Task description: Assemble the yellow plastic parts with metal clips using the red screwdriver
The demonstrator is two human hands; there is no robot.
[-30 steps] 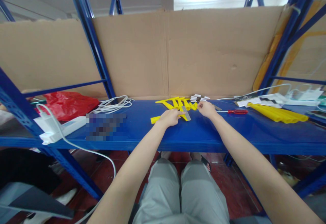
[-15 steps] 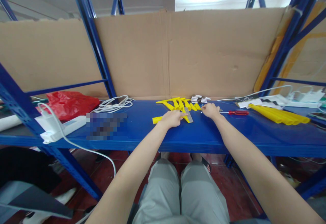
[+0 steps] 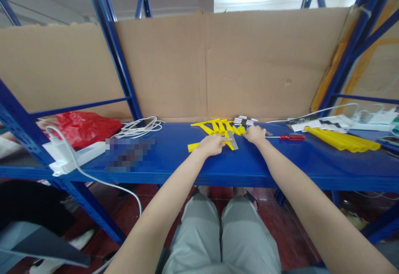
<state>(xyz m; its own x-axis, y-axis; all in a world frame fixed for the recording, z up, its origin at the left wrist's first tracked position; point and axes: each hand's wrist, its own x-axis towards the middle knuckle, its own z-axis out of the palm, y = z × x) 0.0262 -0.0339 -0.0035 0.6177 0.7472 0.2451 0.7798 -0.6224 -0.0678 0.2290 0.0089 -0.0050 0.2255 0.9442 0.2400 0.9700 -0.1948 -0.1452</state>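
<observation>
My left hand (image 3: 213,145) is closed over a yellow tapered plastic tube (image 3: 192,146) lying on the blue shelf, its index finger reaching along the tube. A flat grey metal plate (image 3: 231,141) lies by its fingertips, against the tube's narrow end. My right hand (image 3: 254,135) is closed just right of some short cut yellow pieces (image 3: 238,130); what its fingers pinch is hidden. A bit of grey metal (image 3: 268,133) shows beside that hand. Behind my left hand several yellow tapered tubes (image 3: 215,127) lie side by side.
A red-handled screwdriver (image 3: 292,137) lies right of my right hand. Farther right are more yellow tubes (image 3: 341,140). Small white-and-black packs (image 3: 245,120) are stacked behind. On the left sit a white power strip (image 3: 81,157), a coiled white cable (image 3: 140,127) and a red bag (image 3: 89,128).
My right hand has shifted slightly left, closer to the short yellow pieces. The left hand, tube and metal plate have moved very slightly right.
</observation>
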